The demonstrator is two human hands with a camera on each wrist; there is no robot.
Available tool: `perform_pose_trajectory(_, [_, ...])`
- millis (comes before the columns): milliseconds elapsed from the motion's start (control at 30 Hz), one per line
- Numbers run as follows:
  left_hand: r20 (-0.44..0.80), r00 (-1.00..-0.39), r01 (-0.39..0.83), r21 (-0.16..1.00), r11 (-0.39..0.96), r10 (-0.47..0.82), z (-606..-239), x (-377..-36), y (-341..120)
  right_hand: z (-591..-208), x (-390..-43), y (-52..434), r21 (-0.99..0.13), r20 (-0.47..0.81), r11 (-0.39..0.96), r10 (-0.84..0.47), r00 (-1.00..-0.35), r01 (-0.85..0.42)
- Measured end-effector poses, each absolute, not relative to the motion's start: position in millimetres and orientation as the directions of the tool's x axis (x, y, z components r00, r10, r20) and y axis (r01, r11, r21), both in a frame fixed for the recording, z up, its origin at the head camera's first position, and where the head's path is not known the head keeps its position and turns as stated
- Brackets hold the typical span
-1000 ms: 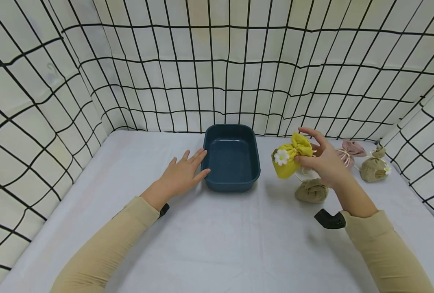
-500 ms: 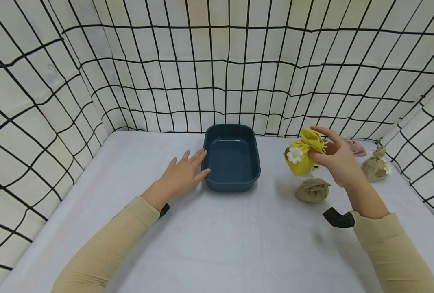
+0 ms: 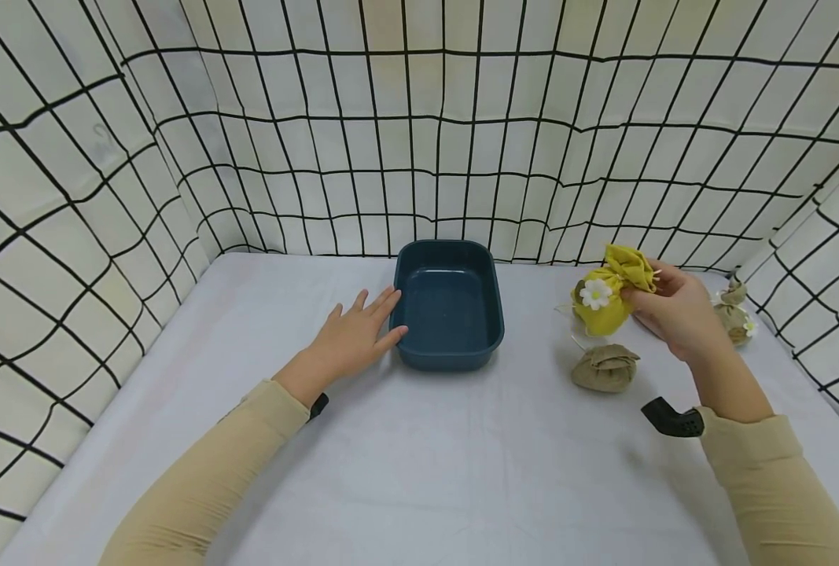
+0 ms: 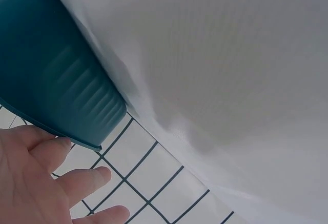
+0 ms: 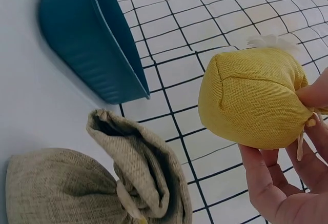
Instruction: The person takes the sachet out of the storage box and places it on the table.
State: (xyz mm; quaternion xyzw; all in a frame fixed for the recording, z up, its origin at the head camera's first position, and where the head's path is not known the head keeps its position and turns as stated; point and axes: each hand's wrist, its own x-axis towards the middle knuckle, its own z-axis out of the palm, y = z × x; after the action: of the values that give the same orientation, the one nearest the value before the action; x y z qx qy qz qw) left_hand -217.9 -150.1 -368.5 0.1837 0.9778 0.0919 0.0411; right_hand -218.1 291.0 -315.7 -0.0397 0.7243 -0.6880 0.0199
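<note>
My right hand (image 3: 674, 308) pinches the gathered neck of a yellow cloth pouch (image 3: 603, 299) with a white daisy, holding it above the table at the right. The right wrist view shows the yellow pouch (image 5: 253, 98) in my fingers (image 5: 271, 183), above a tan burlap pouch (image 5: 92, 183). That tan pouch (image 3: 605, 366) lies on the white table below the yellow one. My left hand (image 3: 354, 334) rests flat on the table with straight fingers, its fingertips touching the left wall of an empty dark teal tray (image 3: 486, 330). The left wrist view shows the tray (image 4: 51, 75) beside my fingers (image 4: 84, 178).
Another tan pouch (image 3: 734, 314) with a small daisy sits behind my right hand near the right wall. Black-grid cloth walls (image 3: 419, 134) close in the table (image 3: 419, 472) at the back and on both sides.
My right hand has carried the yellow pouch to the right and slightly up, away from the tray; it now hides the pink pouch. The left hand has not moved.
</note>
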Motion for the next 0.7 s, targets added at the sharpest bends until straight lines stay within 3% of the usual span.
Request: perform_pose_trajectory(700, [-0.031,-0.928,0.357,0.196,0.913,0.370,-371,-220,-150,-322,-221,321,-0.987,0.143,-0.079,-0.066,-0.988,-0.137])
